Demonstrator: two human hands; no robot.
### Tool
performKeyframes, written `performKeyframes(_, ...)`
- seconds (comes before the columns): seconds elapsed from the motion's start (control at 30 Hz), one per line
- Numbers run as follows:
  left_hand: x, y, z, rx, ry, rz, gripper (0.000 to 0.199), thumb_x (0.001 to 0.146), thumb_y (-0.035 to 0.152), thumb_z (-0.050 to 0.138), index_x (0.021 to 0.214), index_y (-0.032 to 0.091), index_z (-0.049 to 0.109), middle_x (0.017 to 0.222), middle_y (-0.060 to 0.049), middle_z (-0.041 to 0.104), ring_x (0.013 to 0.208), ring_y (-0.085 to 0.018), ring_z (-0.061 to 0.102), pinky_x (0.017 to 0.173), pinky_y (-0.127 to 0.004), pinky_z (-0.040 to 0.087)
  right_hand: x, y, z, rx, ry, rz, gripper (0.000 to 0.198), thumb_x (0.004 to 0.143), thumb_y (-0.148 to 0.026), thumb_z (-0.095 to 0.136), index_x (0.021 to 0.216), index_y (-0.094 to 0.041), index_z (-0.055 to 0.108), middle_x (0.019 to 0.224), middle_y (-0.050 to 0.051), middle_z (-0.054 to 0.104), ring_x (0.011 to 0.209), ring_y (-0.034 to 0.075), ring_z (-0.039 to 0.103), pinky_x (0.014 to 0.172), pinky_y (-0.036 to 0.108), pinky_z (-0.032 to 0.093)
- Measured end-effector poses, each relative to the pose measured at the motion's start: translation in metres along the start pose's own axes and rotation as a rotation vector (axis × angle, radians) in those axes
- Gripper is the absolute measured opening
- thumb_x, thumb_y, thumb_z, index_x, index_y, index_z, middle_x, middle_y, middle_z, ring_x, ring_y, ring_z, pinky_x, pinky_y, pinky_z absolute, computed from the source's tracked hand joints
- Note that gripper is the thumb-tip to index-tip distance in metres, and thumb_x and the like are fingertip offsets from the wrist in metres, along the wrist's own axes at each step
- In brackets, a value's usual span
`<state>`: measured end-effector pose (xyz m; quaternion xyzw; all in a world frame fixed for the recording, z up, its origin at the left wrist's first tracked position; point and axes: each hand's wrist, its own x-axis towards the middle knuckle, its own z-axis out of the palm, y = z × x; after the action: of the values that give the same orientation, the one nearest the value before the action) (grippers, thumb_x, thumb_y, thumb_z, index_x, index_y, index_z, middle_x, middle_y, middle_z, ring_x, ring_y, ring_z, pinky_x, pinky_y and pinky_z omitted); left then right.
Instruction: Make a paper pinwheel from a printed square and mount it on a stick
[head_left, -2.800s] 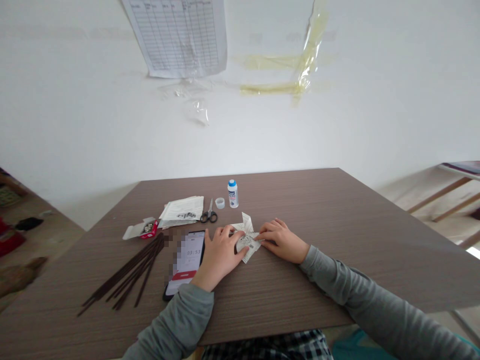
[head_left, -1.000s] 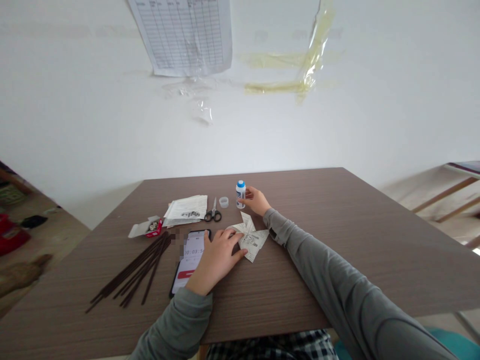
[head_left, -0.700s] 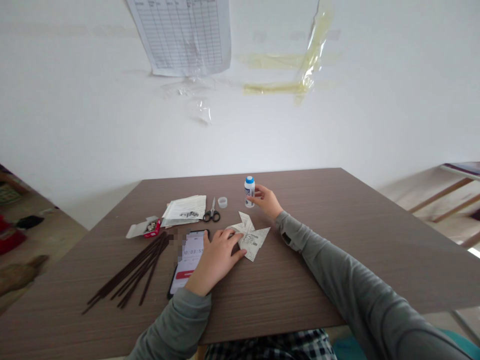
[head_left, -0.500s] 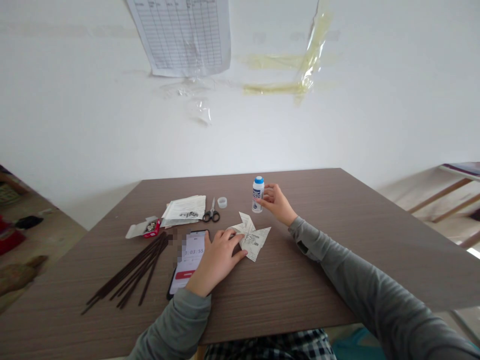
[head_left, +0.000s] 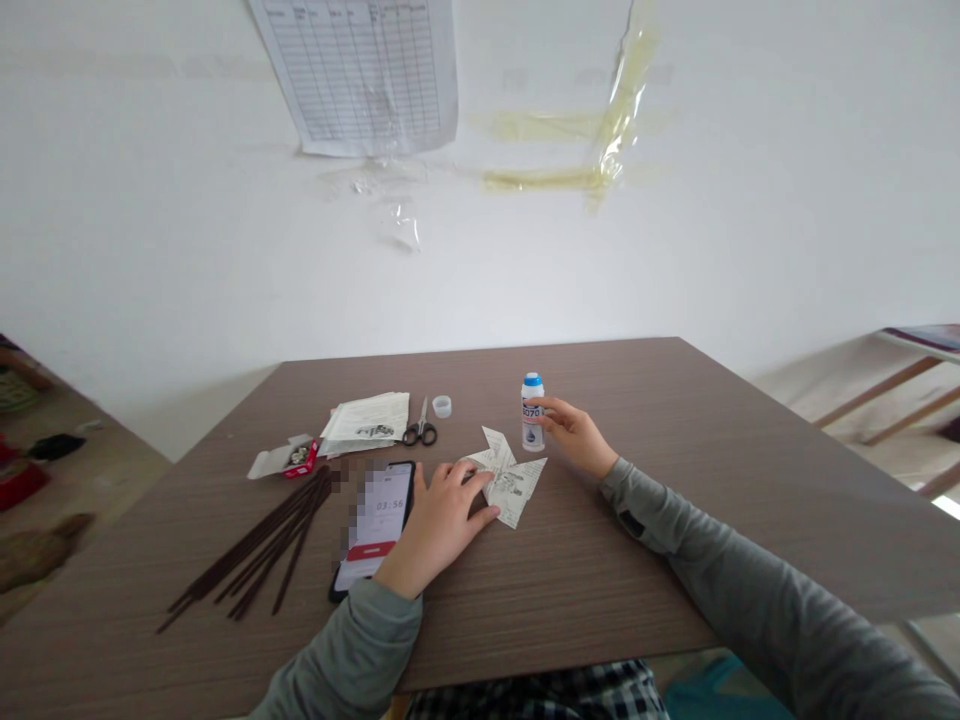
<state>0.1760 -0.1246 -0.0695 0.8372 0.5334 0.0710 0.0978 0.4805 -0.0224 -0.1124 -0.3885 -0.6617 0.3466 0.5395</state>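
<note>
A pinwheel folded from printed paper (head_left: 512, 488) lies on the table in front of me. My left hand (head_left: 444, 507) presses over its left side, index finger and thumb holding it down; the part beneath the fingers is hidden. Just beyond the pinwheel's right side, my right hand (head_left: 576, 434) grips a white glue bottle (head_left: 532, 428) with a blue top, thumb and fingers around its right side. The bottle is upright; I cannot tell whether its base touches the table. A small clear cap (head_left: 442, 407) sits apart, near the scissors (head_left: 421, 428).
Left of my left hand lies a phone (head_left: 379, 530) showing a timer. Several dark brown sticks (head_left: 255, 550) fan out beside it. Behind are a stack of printed paper sheets (head_left: 364, 420) and an opened small red box (head_left: 300, 457) with metal pieces. A white wall (head_left: 480, 290) borders the table (head_left: 600, 580).
My right hand has brought the glue bottle to the right and nearer to me, beside the pinwheel. My left hand stays on the pinwheel.
</note>
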Motion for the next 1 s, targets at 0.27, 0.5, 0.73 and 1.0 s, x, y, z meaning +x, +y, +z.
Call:
performKeyframes(0.27, 0.002, -0.001, 0.005, -0.028, 0.002, -0.014, 0.044, 0.121, 0.040, 0.087, 0.165, 0.039, 0.090, 0.178, -0.014, 0.082, 0.170, -0.050, 0.071, 0.150, -0.099, 0.039, -0.002, 0.009, 0.001, 0.105, -0.031, 0.029, 0.055, 0.090, -0.032, 0.101, 0.145, -0.033, 0.098, 0.154, 0.010, 0.096, 0.142, 0.038, 0.092, 0.137, 0.063, 0.070)
performKeyframes(0.5, 0.002, 0.002, 0.006, -0.055, 0.007, -0.023, 0.046, 0.120, 0.033, 0.087, 0.165, 0.037, 0.089, 0.182, -0.015, 0.080, 0.177, -0.050, 0.068, 0.153, -0.099, 0.034, -0.009, 0.002, 0.004, 0.183, -0.040, 0.133, 0.060, 0.091, -0.047, 0.104, 0.147, -0.030, 0.089, 0.115, 0.009, 0.099, 0.106, 0.034, 0.095, 0.092, 0.047, 0.078)
performKeyframes(0.73, 0.003, 0.010, 0.002, -0.047, -0.030, -0.021, 0.050, 0.121, 0.030, 0.086, 0.170, 0.038, 0.086, 0.185, -0.015, 0.078, 0.179, -0.047, 0.067, 0.154, -0.098, 0.032, -0.014, -0.006, 0.014, 0.065, -0.126, 0.150, 0.055, 0.101, -0.075, 0.100, 0.125, -0.026, 0.092, 0.092, 0.009, 0.092, 0.097, 0.038, 0.094, 0.101, 0.056, 0.080)
performKeyframes(1.0, 0.004, 0.016, 0.001, -0.068, -0.030, -0.017, 0.052, 0.119, 0.030, 0.088, 0.170, 0.039, 0.087, 0.186, -0.014, 0.078, 0.180, -0.048, 0.067, 0.155, -0.098, 0.031, -0.022, -0.013, 0.018, -0.254, -0.159, 0.065, 0.041, 0.106, -0.065, 0.100, 0.108, -0.024, 0.091, 0.108, 0.013, 0.097, 0.101, 0.036, 0.092, 0.097, 0.050, 0.077)
